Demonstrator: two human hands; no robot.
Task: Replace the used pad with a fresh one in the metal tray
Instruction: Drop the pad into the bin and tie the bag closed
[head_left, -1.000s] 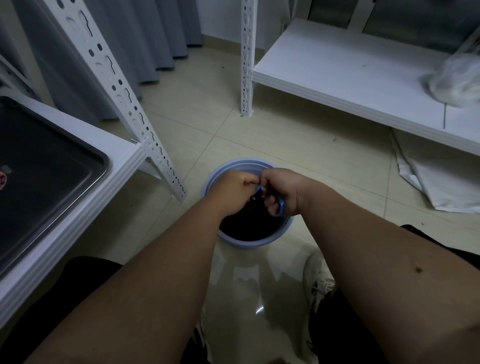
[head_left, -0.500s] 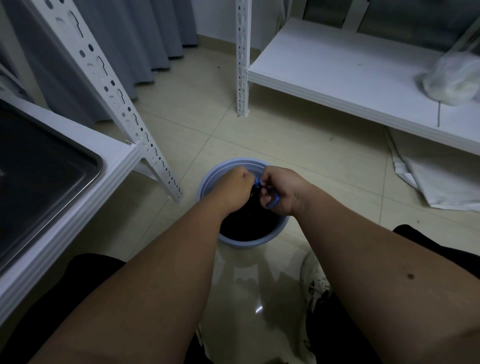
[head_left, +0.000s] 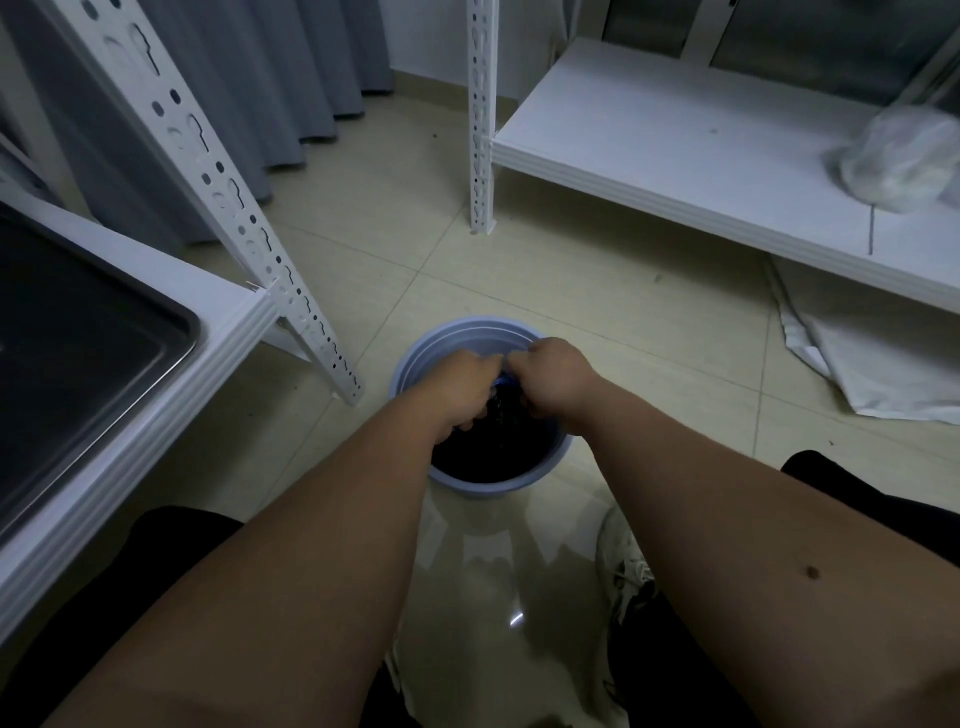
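A round blue bin (head_left: 457, 332) stands on the floor tiles, lined with a dark bag (head_left: 493, 447). My left hand (head_left: 462, 384) and my right hand (head_left: 553, 376) are fists pressed close together over the bin's mouth. Both are closed on the bag's top, where a small blue tie (head_left: 503, 382) shows between them. The metal tray (head_left: 195, 332) lies on the white shelf at the left; its visible part looks dark and bare. No pad is visible; the bin's contents are too dark to tell.
A slanted perforated post (head_left: 234, 208) rises from the left shelf (head_left: 156, 415) next to the bin. A second white shelf (head_left: 675, 156) at the right carries a clear plastic bag (head_left: 904, 161). A white sheet (head_left: 883, 364) lies on the floor beneath it. My shoe (head_left: 621, 561) is near the bin.
Both hands stay over the bin. The blue loop that hung from my right hand's fingers is now drawn in between the two fists, and the hands are closer together.
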